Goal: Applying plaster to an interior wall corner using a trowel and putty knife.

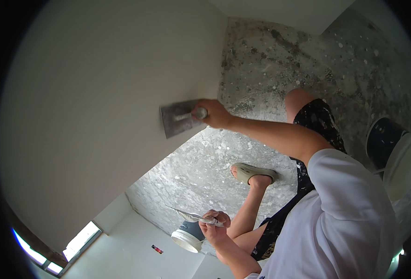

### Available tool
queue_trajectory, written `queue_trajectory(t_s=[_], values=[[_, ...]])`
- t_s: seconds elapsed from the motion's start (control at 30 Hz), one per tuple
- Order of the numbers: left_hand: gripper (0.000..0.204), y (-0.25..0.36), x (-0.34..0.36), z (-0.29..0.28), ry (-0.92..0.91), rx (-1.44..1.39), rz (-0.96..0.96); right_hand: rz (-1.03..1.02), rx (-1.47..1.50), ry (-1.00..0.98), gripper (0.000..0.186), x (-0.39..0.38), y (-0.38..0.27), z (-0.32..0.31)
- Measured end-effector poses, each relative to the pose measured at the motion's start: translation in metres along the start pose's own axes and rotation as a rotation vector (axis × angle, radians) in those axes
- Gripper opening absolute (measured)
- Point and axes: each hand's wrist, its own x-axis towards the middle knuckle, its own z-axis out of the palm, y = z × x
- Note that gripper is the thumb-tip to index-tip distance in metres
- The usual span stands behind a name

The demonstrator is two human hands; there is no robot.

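Observation:
My right hand (214, 114) is closed round the handle of a rectangular steel plastering trowel (172, 122). Its blade lies against the smooth pale wall (98, 116), close to the wall's edge. Lower in the view, my left hand (214, 225) grips a putty knife (189, 216), seen nearly edge-on and held away from the wall. White material coats its blade and has smeared onto the fingers.
A dark bucket with a white rim (187, 241) stands beyond my left hand. Far right are a dark blue bucket (384, 139) and a white one (406, 167). The grey floor (191, 172) is spattered white. A window (81, 241) shows lower left, and a small red-and-black item (157, 249) nearby.

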Motion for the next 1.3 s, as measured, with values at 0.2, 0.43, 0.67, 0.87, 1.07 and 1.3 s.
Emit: queue_trajectory(t_s=[0.2, 0.43, 0.67, 0.87, 1.07, 1.3], values=[[0.041, -0.004, -0.01, -0.019, 0.052, 0.018, 0.015, 0.06, 0.078, -0.07, 0.019, -0.084, -0.01, 0.07], [0.041, 0.001, -0.014, -0.038, 0.146, -0.028, -0.007, 0.096, 0.33, -0.564, 0.02, -0.071, -0.032, 0.009], [0.032, -0.019, 0.023, -0.007, 0.03, 0.019, -0.285, 0.33, 0.48, -0.57, 0.046, -0.027, -0.077, -0.145], [0.031, -0.021, 0.053, 0.03, -0.169, 0.124, -0.377, -0.076, 0.379, -1.2, 0.02, -0.002, -0.165, -0.167], [0.041, -0.022, 0.043, 0.022, -0.104, -0.084, -0.208, 0.039, -0.263, -0.957, 0.027, 0.019, -0.035, -0.196], [0.04, -0.027, 0.049, 0.029, -0.064, -0.107, -0.224, 0.191, -0.154, -0.228, 0.022, 0.144, 0.048, -0.258]])
